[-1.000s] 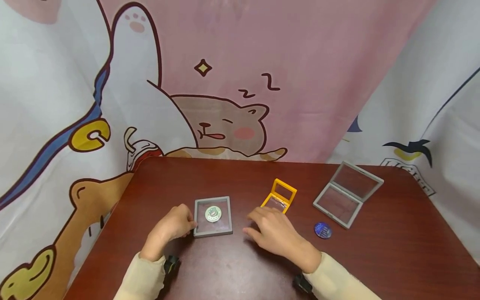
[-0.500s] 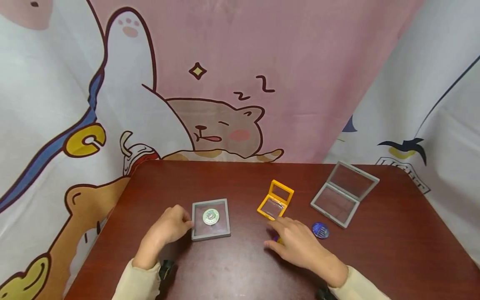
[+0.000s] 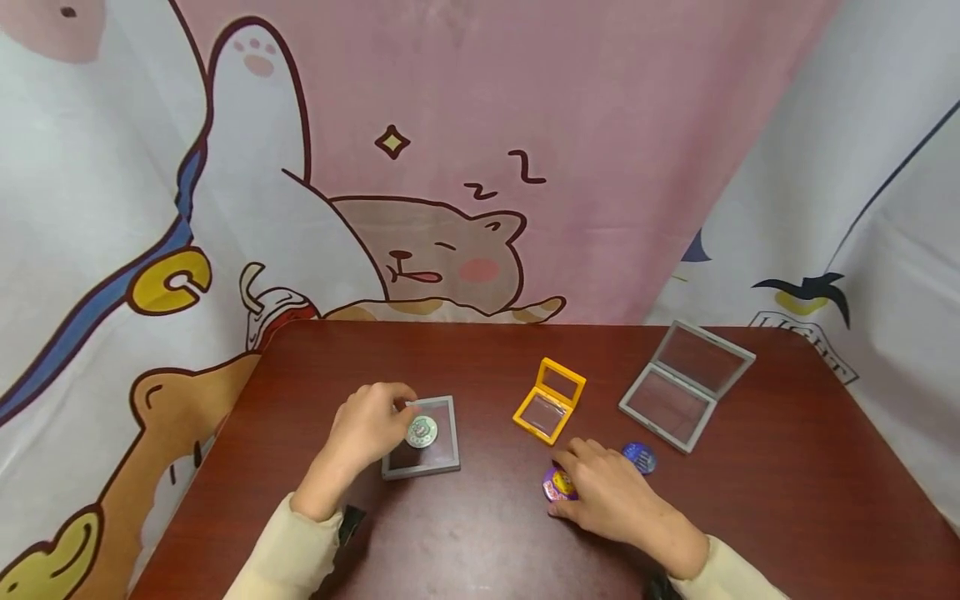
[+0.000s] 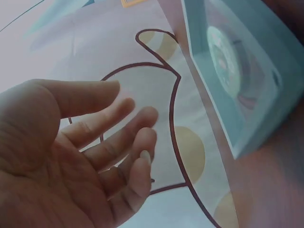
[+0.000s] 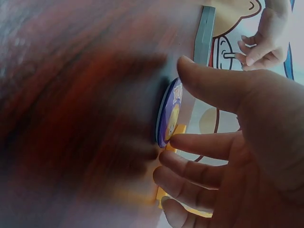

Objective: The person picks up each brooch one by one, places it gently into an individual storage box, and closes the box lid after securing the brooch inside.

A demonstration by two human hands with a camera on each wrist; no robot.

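My left hand hovers over the left edge of a grey square display frame, its fingers loosely bent and holding nothing. Inside the frame, behind clear film, sits a round pale green badge. On the right, my right hand is at a round purple badge with a yellow figure, lying on the table. In the right wrist view, the thumb is near one end of this purple badge and a fingertip is at the other; whether both touch is unclear.
A small yellow display frame stands unfolded behind the right hand. Farther right is a larger grey frame, also unfolded, with a round blue badge beside it. All lie on a dark red table; a printed curtain hangs behind.
My right hand has drawn back to the right from the yellow frame, uncovering the purple badge. The left hand has lifted off the grey frame's left side and moved over its edge.
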